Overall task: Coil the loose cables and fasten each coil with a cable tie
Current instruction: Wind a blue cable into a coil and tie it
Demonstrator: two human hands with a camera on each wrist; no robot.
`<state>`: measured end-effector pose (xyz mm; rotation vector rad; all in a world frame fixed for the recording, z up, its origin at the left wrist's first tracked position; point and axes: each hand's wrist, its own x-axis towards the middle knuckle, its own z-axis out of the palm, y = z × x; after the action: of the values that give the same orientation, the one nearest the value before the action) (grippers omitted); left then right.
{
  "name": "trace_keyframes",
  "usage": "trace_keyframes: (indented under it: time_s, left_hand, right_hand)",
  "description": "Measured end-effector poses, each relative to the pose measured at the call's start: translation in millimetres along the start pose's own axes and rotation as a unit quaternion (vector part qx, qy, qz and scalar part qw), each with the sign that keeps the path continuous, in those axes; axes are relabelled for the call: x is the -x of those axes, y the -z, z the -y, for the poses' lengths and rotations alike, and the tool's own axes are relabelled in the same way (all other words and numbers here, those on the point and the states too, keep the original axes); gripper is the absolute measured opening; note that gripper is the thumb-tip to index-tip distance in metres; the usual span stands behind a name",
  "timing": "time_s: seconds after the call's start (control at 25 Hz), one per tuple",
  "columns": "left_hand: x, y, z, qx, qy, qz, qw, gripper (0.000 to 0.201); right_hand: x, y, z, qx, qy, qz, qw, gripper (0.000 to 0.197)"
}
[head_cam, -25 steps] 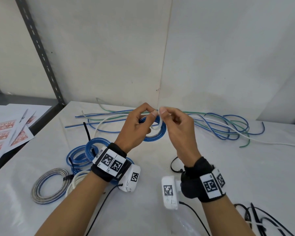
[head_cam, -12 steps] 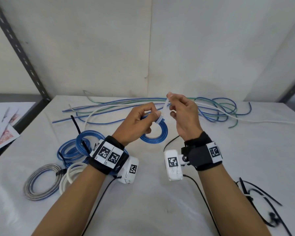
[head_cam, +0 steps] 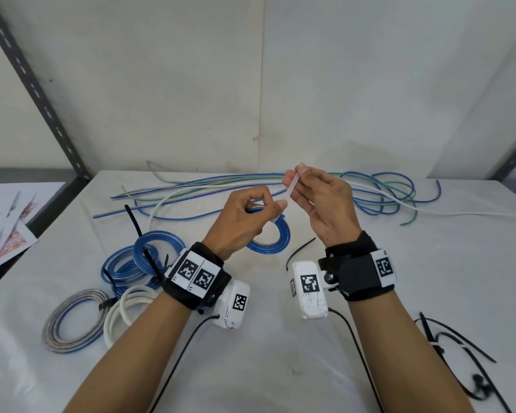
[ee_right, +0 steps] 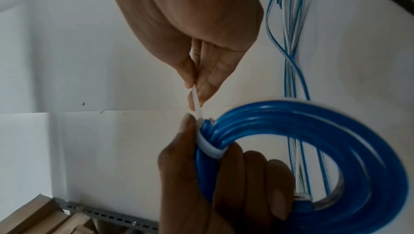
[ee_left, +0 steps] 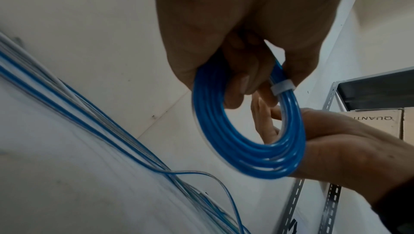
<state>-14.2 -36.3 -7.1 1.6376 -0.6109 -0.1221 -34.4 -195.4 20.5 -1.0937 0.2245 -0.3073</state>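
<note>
My left hand [head_cam: 259, 210] grips a small blue cable coil [head_cam: 276, 241] [ee_left: 248, 140] [ee_right: 313, 158] above the table, fingers curled through its ring. A white cable tie [head_cam: 291, 189] [ee_left: 282, 87] [ee_right: 209, 146] is wrapped tight round the coil beside my left thumb. My right hand [head_cam: 298, 181] pinches the tie's free tail [ee_right: 197, 103] between thumb and fingers and holds it up and away from the coil. Loose blue, green and white cables [head_cam: 209, 189] lie along the back of the table.
Tied coils lie at the left: blue ones [head_cam: 131, 263], a white one [head_cam: 125, 311] and a grey-blue one [head_cam: 72, 320]. Black cable ties [head_cam: 459, 350] lie at the right front, one [head_cam: 298, 251] under my wrists. Papers [head_cam: 9, 231] lie left; a metal shelf upright [head_cam: 33, 87] rises behind.
My right hand has drawn the tie's tail up and away from the coil, closing the loop tight round it. The left hand keeps holding the coil.
</note>
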Motion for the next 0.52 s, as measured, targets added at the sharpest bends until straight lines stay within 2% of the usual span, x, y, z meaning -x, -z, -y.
trace_keyframes:
  time_s: [0.36,0.52]
  left_hand:
    - [-3.2,-2.1,3.9,0.054,0.044,0.003,0.998,0.037]
    - [-6.9,-0.4,3.9,0.067,0.053,0.012,0.996,0.032]
  right_hand:
    - [7.3,-3.6,12.3,0.02,0.062,0.002,0.998,0.008]
    - [8.1,-5.0,14.7,0.028,0.079,0.004,0.996,0.009]
